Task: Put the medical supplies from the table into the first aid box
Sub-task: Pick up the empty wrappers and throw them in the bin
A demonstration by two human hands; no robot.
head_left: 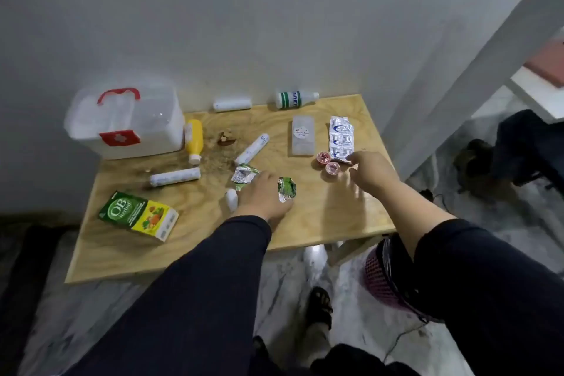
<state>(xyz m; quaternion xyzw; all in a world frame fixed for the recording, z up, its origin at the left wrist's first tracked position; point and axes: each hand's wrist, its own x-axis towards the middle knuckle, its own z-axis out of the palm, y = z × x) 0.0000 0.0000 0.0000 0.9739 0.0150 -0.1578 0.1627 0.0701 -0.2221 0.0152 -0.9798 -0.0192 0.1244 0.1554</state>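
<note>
The closed translucent first aid box with a red handle stands at the table's back left. My left hand is down on a crumpled strip of green foil sachets, whose ends stick out on both sides of it; my fingers are curled over its middle. A small white roll lies by that hand. My right hand pinches the near end of a silver blister strip, which still lies on the table. Two small pink cups sit just left of that hand.
On the wooden table lie a green and yellow carton, white rolls, a white tube, a yellow bottle, a green-labelled bottle and a clear case. A pink basket stands below the table's right edge.
</note>
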